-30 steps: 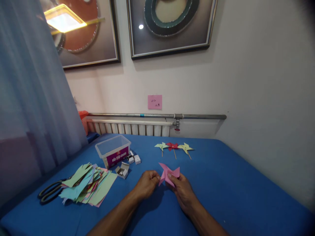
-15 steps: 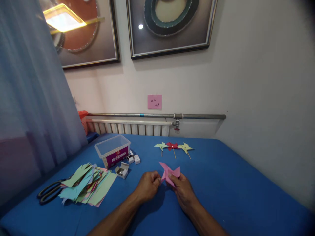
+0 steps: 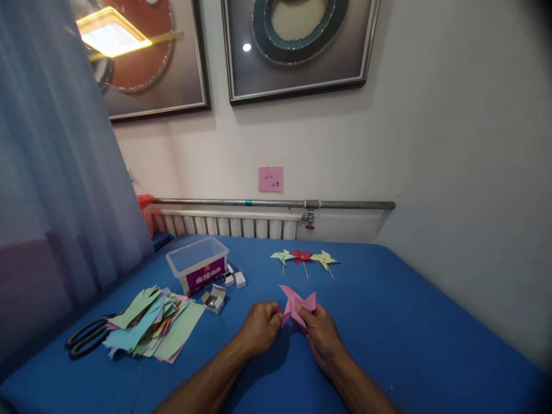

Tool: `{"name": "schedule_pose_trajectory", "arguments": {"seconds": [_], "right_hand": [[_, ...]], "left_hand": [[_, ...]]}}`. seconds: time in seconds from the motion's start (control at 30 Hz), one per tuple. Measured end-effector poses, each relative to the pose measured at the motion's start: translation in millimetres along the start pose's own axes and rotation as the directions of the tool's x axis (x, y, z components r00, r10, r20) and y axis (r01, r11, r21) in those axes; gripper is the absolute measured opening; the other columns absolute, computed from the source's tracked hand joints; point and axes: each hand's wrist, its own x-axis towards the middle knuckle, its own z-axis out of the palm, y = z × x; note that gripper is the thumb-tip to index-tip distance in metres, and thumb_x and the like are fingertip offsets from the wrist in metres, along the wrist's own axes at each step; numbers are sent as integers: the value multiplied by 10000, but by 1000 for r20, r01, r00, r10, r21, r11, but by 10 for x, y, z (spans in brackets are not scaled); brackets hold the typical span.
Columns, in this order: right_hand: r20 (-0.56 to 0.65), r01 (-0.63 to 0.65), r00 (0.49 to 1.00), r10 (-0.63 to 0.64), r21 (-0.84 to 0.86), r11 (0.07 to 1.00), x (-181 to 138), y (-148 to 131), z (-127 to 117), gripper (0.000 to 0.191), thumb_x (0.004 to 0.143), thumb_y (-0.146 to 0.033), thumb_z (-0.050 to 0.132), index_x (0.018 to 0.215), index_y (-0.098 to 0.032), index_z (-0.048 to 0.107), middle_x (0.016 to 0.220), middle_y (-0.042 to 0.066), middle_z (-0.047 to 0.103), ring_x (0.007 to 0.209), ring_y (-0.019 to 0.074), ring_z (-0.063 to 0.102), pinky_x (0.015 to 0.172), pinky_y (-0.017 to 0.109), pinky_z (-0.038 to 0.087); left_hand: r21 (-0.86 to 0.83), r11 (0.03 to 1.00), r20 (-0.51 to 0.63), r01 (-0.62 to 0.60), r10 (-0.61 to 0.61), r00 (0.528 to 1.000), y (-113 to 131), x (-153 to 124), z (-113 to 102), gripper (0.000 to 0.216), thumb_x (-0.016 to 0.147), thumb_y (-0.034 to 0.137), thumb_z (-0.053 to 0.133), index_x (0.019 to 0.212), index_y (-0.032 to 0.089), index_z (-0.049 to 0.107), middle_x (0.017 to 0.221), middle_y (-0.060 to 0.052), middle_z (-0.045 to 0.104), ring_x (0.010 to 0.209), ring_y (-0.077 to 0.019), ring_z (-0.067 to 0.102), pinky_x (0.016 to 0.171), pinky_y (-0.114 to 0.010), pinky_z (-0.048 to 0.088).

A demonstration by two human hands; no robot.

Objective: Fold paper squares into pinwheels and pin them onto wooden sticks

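A pink paper pinwheel (image 3: 293,302) with folded blades is held up over the blue-covered table, between my two hands. My right hand (image 3: 321,333) grips it from the right, thumb pressed on its front near the centre. My left hand (image 3: 260,326) is closed, its fingertips pinched at the tip of the lower left blade. Whether anything small is also between those fingers is hidden. Beyond my hands, a pale green pinwheel (image 3: 283,257), a red pinwheel (image 3: 302,256) and a yellow pinwheel (image 3: 325,260) lie in a row, each on a thin stick.
On the left lie a pile of coloured paper pieces (image 3: 150,328) and black-handled scissors (image 3: 88,338). Behind them stands a clear plastic tub (image 3: 183,265) beside an open small box (image 3: 214,300) and other little white boxes (image 3: 240,279). A radiator (image 3: 224,225) runs along the wall.
Almost nothing differs. Both hands keep their hold on the pink pinwheel, with only a very slight shift of the fingers.
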Motion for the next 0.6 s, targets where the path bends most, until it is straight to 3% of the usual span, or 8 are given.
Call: {"name": "schedule_pose_trajectory", "arguments": {"seconds": [0.6], "right_hand": [[26, 15, 1000, -15, -10, 1000, -8, -8, -27, 356, 575, -408, 887, 803, -180, 735, 703, 21, 735, 666, 202, 647, 685, 307, 509]], "left_hand": [[-39, 998, 7, 49, -49, 999, 24, -11, 61, 175, 853, 218, 484, 707, 174, 571, 631, 23, 515, 635, -136, 463, 617, -253, 328]]}}
